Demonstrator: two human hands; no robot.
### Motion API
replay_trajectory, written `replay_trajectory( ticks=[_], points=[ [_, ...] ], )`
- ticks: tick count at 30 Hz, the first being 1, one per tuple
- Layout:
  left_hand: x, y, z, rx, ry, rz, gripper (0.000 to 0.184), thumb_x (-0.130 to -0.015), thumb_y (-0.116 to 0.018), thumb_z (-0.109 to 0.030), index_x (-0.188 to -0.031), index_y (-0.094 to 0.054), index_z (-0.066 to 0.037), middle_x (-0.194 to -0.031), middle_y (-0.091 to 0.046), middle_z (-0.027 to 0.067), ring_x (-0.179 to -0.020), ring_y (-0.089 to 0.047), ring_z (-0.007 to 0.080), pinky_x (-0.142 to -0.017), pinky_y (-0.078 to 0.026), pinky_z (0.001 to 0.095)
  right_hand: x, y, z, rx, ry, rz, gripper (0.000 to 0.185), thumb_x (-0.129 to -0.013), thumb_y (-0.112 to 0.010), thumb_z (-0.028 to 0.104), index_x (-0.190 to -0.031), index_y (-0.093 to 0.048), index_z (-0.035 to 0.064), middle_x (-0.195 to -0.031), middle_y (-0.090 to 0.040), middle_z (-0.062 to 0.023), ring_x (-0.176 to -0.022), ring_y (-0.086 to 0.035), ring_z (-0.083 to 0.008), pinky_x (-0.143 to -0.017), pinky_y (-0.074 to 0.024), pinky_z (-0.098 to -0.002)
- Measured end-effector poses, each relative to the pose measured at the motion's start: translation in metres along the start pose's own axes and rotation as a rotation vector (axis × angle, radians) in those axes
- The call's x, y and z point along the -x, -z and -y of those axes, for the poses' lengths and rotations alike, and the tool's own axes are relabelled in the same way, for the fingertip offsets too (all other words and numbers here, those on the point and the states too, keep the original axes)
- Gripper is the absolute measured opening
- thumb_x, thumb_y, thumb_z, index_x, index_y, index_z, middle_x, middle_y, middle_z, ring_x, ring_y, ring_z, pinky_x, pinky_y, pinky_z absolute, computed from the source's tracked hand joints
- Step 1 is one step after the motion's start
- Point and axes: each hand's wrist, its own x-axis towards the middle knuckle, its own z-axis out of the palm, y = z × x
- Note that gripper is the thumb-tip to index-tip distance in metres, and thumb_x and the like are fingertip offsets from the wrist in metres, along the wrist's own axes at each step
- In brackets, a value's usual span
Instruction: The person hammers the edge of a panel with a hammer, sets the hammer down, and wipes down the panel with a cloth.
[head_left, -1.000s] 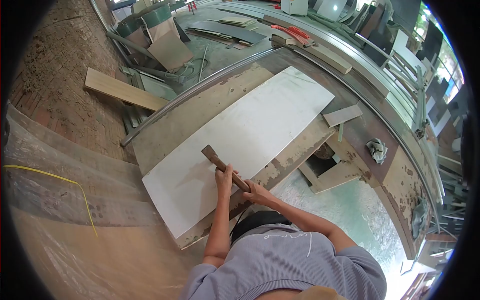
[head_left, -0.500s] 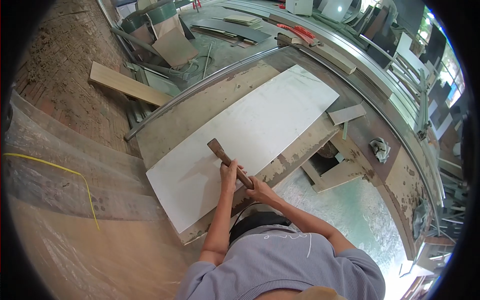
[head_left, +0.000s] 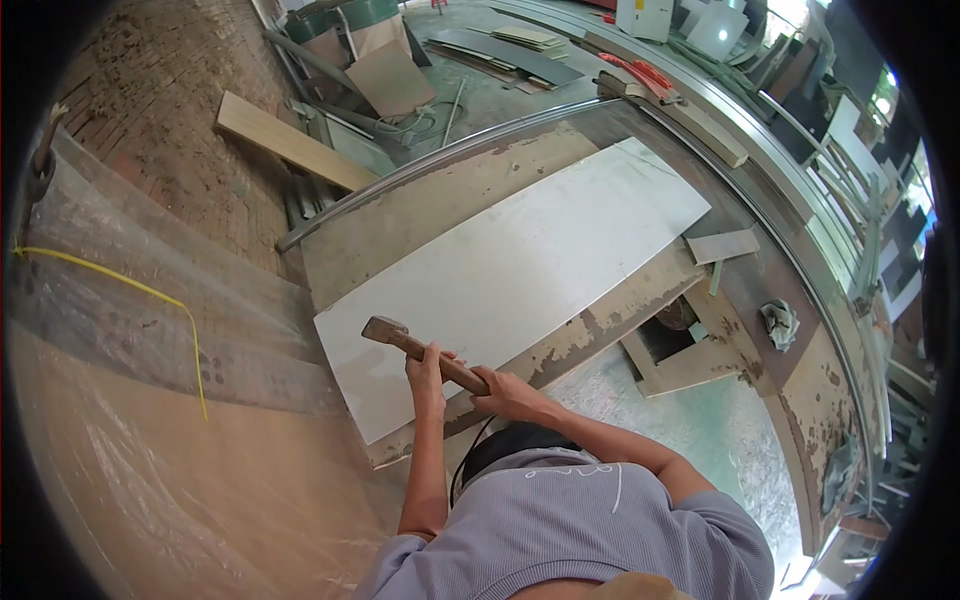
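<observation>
A brown hammer-like tool (head_left: 452, 371) is held in both hands over the near left part of a long white board (head_left: 520, 265). My left hand (head_left: 427, 372) wraps round its handle near the head, which points to the upper left. Round the handle's lower end, my right hand (head_left: 508, 394) is closed. The white board lies on a worn, stained tan work surface (head_left: 400, 240), which shows along both long sides of it. Whether the tool's head touches the board cannot be made out.
A small light strip (head_left: 724, 246) and a crumpled cloth (head_left: 779, 326) lie on the right of the table. Red-handled tools (head_left: 640, 76) are at the far edge. Clear plastic sheeting (head_left: 180, 420) with a yellow strap (head_left: 110, 276) spreads at left. A wooden plank (head_left: 290, 142) leans behind.
The tool's head has swung left and lower in the view, with both hands still round the handle. The board and surroundings have shifted right in the view as the camera turned.
</observation>
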Motion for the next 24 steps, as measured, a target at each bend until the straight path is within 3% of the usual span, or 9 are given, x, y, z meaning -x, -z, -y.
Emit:
replay_trajectory(
  ticks=[3, 8, 24],
  points=[
    [0.003, 0.014, 0.004, 0.017, 0.020, -0.056, 0.033, -0.086, -0.057, -0.024, -0.099, -0.043, 0.003, -0.079, -0.060, 0.0147, -0.063, -0.065, 0.0272, -0.057, -0.057, 0.0351, -0.005, -0.008, 0.001, 0.026, 0.009, 0.042, 0.049, -0.077, -0.057, 0.023, -0.120, -0.048, 0.0013, -0.087, -0.063, -0.0236, -0.080, -0.062, -0.0370, -0.073, -0.0471, -0.0431],
    [0.003, 0.029, 0.018, 0.052, 0.083, -0.082, 0.033, -0.088, -0.056, -0.021, -0.104, -0.040, 0.003, -0.078, -0.060, 0.0152, -0.062, -0.065, 0.0270, -0.057, -0.057, 0.0362, -0.011, -0.017, -0.007, 0.012, -0.025, 0.123, 0.053, -0.077, -0.060, 0.027, -0.121, -0.049, 0.0004, -0.092, -0.062, -0.0235, -0.087, -0.061, -0.0351, -0.077, -0.0460, -0.0410],
    [0.004, 0.036, 0.028, 0.023, 0.103, -0.061, 0.034, -0.086, -0.059, -0.023, -0.102, -0.042, 0.001, -0.078, -0.060, 0.0135, -0.062, -0.064, 0.0261, -0.057, -0.056, 0.0363, -0.008, -0.032, -0.021, -0.017, -0.064, 0.107, 0.051, -0.078, -0.061, 0.028, -0.119, -0.049, 0.0002, -0.092, -0.063, -0.0236, -0.085, -0.062, -0.0349, -0.076, -0.0470, -0.0410]
  ],
)
